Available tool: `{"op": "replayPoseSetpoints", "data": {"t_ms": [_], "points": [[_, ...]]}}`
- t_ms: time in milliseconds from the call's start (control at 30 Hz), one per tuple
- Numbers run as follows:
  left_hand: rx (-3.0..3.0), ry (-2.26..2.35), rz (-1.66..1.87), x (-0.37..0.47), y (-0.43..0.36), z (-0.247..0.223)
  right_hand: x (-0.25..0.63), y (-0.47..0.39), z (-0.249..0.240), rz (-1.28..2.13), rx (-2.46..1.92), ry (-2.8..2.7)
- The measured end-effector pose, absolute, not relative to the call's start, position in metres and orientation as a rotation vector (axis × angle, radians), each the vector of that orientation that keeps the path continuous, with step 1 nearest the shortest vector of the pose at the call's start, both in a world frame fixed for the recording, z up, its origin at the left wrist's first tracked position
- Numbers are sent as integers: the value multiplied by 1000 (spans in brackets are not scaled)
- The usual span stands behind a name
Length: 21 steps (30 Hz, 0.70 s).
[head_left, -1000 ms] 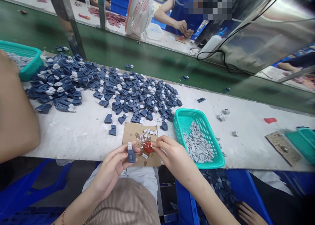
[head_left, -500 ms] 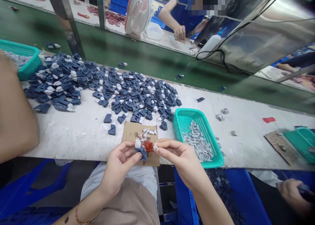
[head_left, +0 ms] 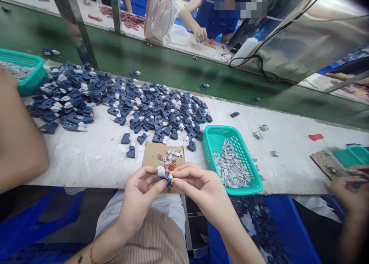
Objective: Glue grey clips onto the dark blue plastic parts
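Both hands meet at the desk (head_left: 95, 164) edge: the left hand (head_left: 140, 196) pinches a dark blue plastic piece (head_left: 163, 176) with a white insert, steadying it, while the right hand (head_left: 198, 187) closes fingertips on the same piece from the other side. Behind lies a cardboard pad (head_left: 155, 154) with a red blob (head_left: 172, 166); rightward, a teal basket (head_left: 219, 135) keeps grey inserts within reach.

We see matt dark-blue plastic in the small part (head_left: 164, 176) between our fingers, with a pale grey plastic insert. The cardboard pad (head_left: 161, 153) looks rough and stained. The teal basket (head_left: 219, 137) is perforated plastic. The surface (head_left: 95, 160) is white, scuffed and dull.
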<state>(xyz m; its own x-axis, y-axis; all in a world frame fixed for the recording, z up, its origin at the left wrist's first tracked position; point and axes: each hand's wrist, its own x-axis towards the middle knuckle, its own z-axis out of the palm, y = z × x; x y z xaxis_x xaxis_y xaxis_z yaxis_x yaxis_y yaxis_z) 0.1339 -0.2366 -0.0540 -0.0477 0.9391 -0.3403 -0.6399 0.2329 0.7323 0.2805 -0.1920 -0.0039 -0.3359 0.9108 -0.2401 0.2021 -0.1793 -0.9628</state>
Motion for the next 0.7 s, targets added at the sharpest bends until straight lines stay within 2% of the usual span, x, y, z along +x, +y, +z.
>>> {"op": "replayPoseSetpoints", "data": {"t_ms": [467, 633, 700], "points": [[488, 948, 1391, 134, -243, -61, 279, -200, -2, 1317, -1299, -1710], [445, 853, 1391, 134, -240, -52, 282, -202, -9, 1734, -1182, -1292], [404, 831, 1383, 134, -237, -48, 282, -204, -14, 1800, -1133, -1157]]}}
